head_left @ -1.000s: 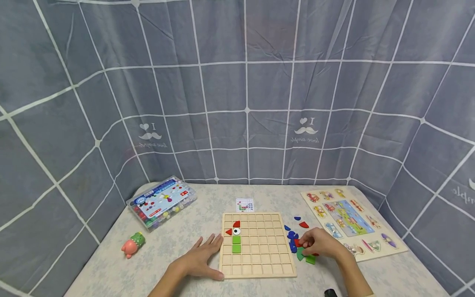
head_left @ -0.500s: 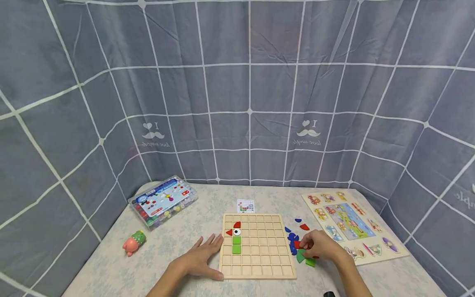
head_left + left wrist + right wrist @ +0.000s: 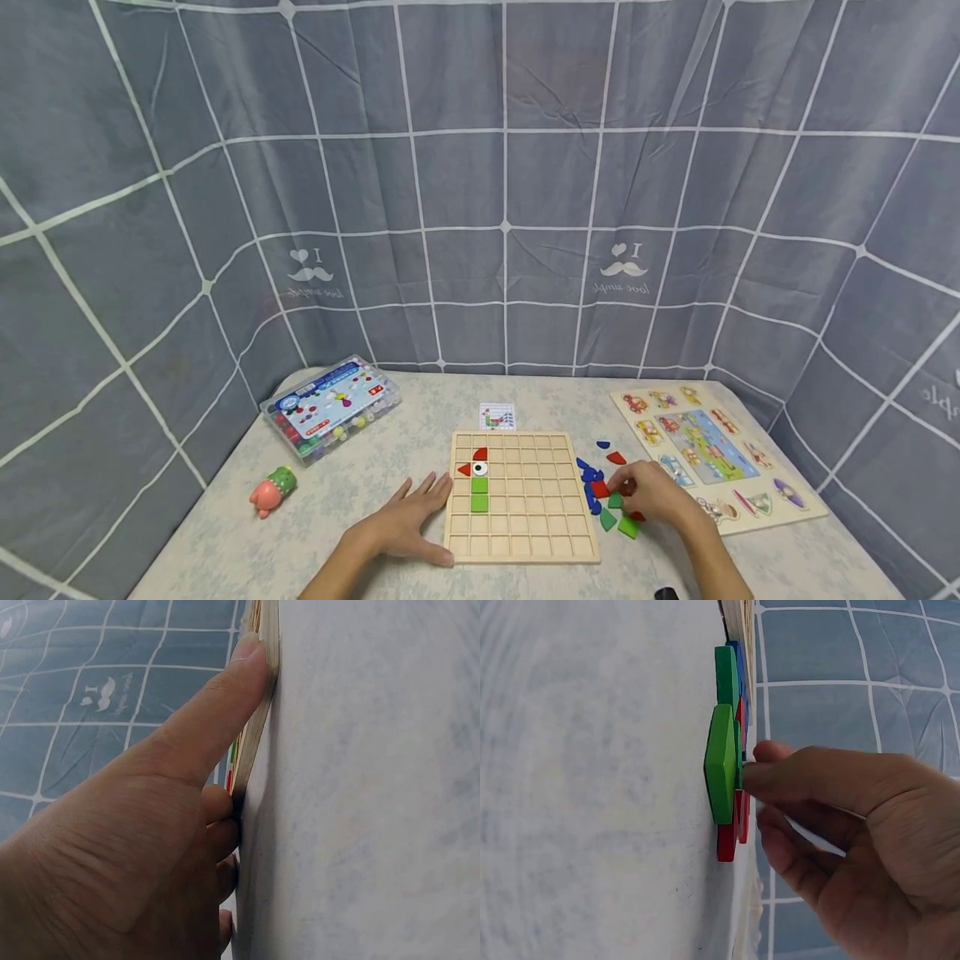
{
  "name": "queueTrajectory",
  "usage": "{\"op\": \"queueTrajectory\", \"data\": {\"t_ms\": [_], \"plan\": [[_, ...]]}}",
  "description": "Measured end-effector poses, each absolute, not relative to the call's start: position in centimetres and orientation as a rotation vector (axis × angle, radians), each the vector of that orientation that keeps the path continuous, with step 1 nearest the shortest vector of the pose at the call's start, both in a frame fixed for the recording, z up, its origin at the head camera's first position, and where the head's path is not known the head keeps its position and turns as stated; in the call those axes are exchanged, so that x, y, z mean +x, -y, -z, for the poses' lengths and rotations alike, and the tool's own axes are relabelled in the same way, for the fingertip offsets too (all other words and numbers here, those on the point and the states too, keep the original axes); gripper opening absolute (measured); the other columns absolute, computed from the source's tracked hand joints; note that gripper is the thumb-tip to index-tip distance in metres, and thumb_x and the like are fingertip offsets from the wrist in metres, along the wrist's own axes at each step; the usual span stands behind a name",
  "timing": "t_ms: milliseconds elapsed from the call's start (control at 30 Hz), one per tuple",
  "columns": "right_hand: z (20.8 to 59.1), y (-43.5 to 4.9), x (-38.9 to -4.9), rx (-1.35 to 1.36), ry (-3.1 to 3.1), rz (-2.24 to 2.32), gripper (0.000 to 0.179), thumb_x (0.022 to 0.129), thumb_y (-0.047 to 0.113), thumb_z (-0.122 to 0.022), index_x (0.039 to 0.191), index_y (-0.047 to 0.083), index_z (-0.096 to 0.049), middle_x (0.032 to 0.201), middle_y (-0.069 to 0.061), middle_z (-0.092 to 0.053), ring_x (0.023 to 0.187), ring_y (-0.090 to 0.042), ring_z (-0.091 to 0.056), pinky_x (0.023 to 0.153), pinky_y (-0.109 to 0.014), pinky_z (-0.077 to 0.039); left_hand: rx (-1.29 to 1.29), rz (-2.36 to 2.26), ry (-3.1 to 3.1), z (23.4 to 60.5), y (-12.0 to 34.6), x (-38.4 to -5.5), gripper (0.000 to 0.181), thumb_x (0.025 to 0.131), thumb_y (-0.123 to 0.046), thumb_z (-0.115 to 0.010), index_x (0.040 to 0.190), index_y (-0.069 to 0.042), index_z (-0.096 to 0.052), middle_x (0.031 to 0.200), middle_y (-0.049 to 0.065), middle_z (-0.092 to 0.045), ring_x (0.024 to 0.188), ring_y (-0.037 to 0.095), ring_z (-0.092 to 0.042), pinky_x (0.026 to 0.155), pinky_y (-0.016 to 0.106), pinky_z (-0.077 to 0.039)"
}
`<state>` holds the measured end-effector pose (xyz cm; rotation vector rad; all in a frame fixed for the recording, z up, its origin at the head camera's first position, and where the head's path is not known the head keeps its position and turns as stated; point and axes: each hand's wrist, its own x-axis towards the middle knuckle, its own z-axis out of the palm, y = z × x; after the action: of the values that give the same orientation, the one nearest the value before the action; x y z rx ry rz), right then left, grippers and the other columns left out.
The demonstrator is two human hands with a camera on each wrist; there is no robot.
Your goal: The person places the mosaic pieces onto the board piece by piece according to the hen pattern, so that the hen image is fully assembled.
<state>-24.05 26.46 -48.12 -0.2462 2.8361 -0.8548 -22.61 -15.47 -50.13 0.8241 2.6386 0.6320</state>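
My left hand (image 3: 408, 521) lies with spread fingers beside the wooden grid board (image 3: 525, 533); in the left wrist view its thumb (image 3: 225, 694) rests against the board's edge. On the board sit a red quarter-round piece (image 3: 480, 454), a red triangle (image 3: 464, 470), a white eye piece (image 3: 480, 468) and two light green squares (image 3: 479, 502). Right of the board, my right hand (image 3: 654, 493) reaches into the loose pieces with curled fingers. Its thumb and forefinger pinch a small dark green piece (image 3: 615, 500). A red square (image 3: 600, 489) and a light green piece (image 3: 720, 765) lie close by.
Blue pieces (image 3: 591, 475) lie along the board's right edge. A pattern card (image 3: 497, 417) lies behind the board. A picture puzzle (image 3: 716, 454) is at right; a clear bead box (image 3: 330, 408) and a pink-and-green toy (image 3: 272, 492) are at left.
My right hand has left the red square, which now shows fully, and drawn slightly back. The dark green pieces have come apart and the light green piece has shifted. My left hand stays put.
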Motion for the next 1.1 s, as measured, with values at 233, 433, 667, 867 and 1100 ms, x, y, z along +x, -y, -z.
{"op": "queueTrajectory", "data": {"t_ms": [233, 433, 667, 867, 1100], "plan": [[48.04, -26.39, -23.85, -0.196, -2.873, 0.814, 0.019, 0.070, 0.015, -0.085, 0.082, 0.009, -0.071, 0.072, 0.002, -0.061, 0.066, -0.013, -0.051, 0.056, -0.022, -0.044, 0.815, -0.640, -2.636, 50.12, 15.46, -22.48, 0.111, 0.074, -0.061, -0.075, 0.154, -0.005, -0.023, 0.163, 0.011, -0.021, 0.151, 0.034, -0.015, 0.121, 0.061, -0.006], [48.03, -26.32, -23.97, -0.324, -2.872, 0.803, 0.018, 0.071, 0.011, -0.083, 0.087, 0.007, -0.075, 0.074, 0.003, -0.065, 0.066, -0.012, -0.051, 0.057, -0.021, -0.044, 0.824, -0.641, -2.647, 49.95, 15.53, -22.55, 0.112, 0.073, -0.060, -0.075, 0.154, -0.004, -0.023, 0.163, 0.012, -0.021, 0.151, 0.034, -0.016, 0.121, 0.060, -0.006], [48.34, -26.00, -24.07, -0.291, -2.850, 0.850, 0.025, 0.072, 0.012, -0.083, 0.094, 0.006, -0.074, 0.076, 0.002, -0.062, 0.069, -0.013, -0.049, 0.057, -0.022, -0.042, 0.823, -0.651, -2.638, 50.15, 15.52, -22.66, 0.113, 0.073, -0.061, -0.076, 0.154, -0.004, -0.023, 0.163, 0.012, -0.021, 0.151, 0.034, -0.015, 0.122, 0.060, -0.005], [48.22, -25.70, -24.05, -0.229, -2.865, 0.854, 0.025, 0.072, 0.007, -0.082, 0.094, 0.007, -0.071, 0.078, 0.001, -0.060, 0.072, -0.014, -0.049, 0.059, -0.023, -0.043, 0.841, -0.641, -2.642, 50.32, 15.58, -22.73, 0.112, 0.074, -0.062, -0.075, 0.154, -0.004, -0.023, 0.163, 0.012, -0.021, 0.151, 0.034, -0.015, 0.121, 0.060, -0.006], [48.25, -26.64, -24.20, -0.269, -2.826, 0.868, 0.029, 0.071, 0.010, -0.084, 0.096, 0.007, -0.071, 0.081, 0.001, -0.062, 0.073, -0.014, -0.051, 0.061, -0.023, -0.046, 0.826, -0.631, -2.636, 50.23, 15.61, -22.75, 0.112, 0.074, -0.063, -0.074, 0.155, -0.005, -0.021, 0.163, 0.011, -0.020, 0.152, 0.034, -0.014, 0.121, 0.060, -0.005]]}}
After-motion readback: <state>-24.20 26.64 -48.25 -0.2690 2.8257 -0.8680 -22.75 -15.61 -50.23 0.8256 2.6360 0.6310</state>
